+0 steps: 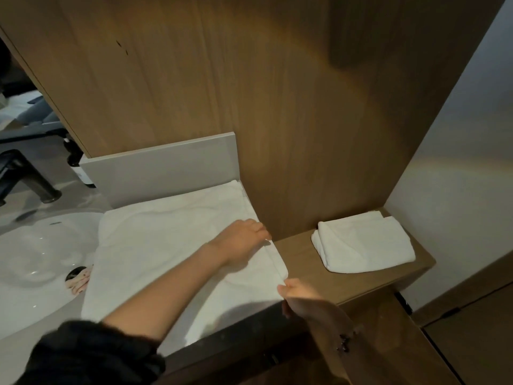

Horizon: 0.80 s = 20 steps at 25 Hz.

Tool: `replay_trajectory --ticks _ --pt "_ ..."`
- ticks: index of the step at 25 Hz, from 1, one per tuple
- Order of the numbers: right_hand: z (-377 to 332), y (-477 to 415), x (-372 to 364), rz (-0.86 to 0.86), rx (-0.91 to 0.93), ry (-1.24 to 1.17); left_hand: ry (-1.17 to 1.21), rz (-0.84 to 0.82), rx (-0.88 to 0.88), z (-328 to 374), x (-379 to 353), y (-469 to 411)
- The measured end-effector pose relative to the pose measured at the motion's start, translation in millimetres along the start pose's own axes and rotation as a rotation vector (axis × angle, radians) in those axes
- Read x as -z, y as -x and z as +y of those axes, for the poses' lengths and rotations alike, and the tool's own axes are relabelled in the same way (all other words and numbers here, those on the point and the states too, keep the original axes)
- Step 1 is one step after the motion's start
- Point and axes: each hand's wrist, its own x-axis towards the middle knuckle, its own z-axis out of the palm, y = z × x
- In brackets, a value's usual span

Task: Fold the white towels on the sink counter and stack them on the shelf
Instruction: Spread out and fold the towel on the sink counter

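Both hands on the towel's right edge.
My right hand [299,297] pinches the towel [155,245] at its near corner; my left hand [244,240] grips the same edge farther along. The towel lies spread on the table [94,202]; a folded towel [363,243] sits on the shelf [305,262] beyond.

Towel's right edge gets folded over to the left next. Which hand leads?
Probably right. The right hand pinches the near right corner of the towel with its arm clear of it; the left hand holds the same edge farther back, but its forearm crosses the towel, in the fold's path.
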Motion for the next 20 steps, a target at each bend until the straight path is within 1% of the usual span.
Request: replay_trajectory --ticks 1,3,6,8,10,13,15,18,20 --pt "0 -1 0 0.006 -0.029 0.028 -0.158 -0.059 -0.074 -6 4 -12" --pt "0 -8 0 0.023 -0.091 0.125 -0.400 -0.176 -0.168 -9 9 -32" --pt "-3 -18 4 0.052 -0.168 0.279 -0.586 -0.383 -0.257 2 4 -52" --pt "-4 -20 6 0.088 -0.186 0.261 -0.660 -0.446 -0.313 5 3 -61" --pt "-4 -19 6 0.140 -0.130 0.197 -0.639 -0.509 -0.300 3 4 -67" --pt "3 -17 5 0.195 0.001 0.255 -0.484 -0.583 -0.198 0 10 -73" --pt "5 -16 8 0.181 0.047 0.271 -0.445 -0.582 -0.165 -4 15 -77" --pt "0 -23 18 0.182 0.019 0.288 -0.495 -0.573 -0.149 -14 15 -80" --pt "-6 -30 27 0.210 -0.005 0.326 -0.472 -0.536 -0.111 -26 15 -79"
